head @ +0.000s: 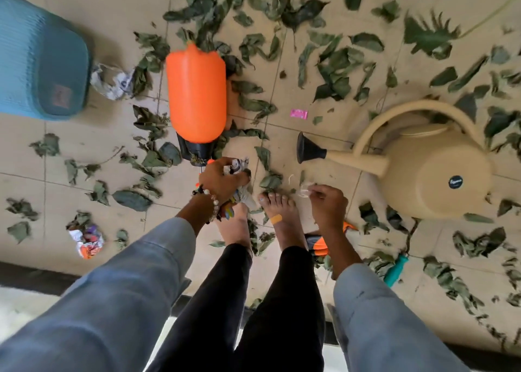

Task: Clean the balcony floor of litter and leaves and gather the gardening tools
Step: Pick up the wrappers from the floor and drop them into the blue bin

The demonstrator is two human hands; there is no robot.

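I stand barefoot on a tiled balcony floor (93, 134) strewn with dry green leaves (335, 72). My left hand (218, 181) grips a wad of crumpled paper litter (239, 194) just above my left foot. My right hand (327, 202) pinches a small clear plastic scrap (306, 189) beside my right toes. An orange sprayer bottle (196, 95) lies on its side just beyond my left hand. A cream watering can (428, 171) with a black rose lies to the right.
A teal bin (39, 61) stands at the far left, with crumpled paper (111, 82) next to it. More crumpled paper (87, 239) lies at lower left, a pink wrapper (298, 114) mid-floor. A teal tool handle (396, 270) and an orange tool (320, 243) lie behind my right arm.
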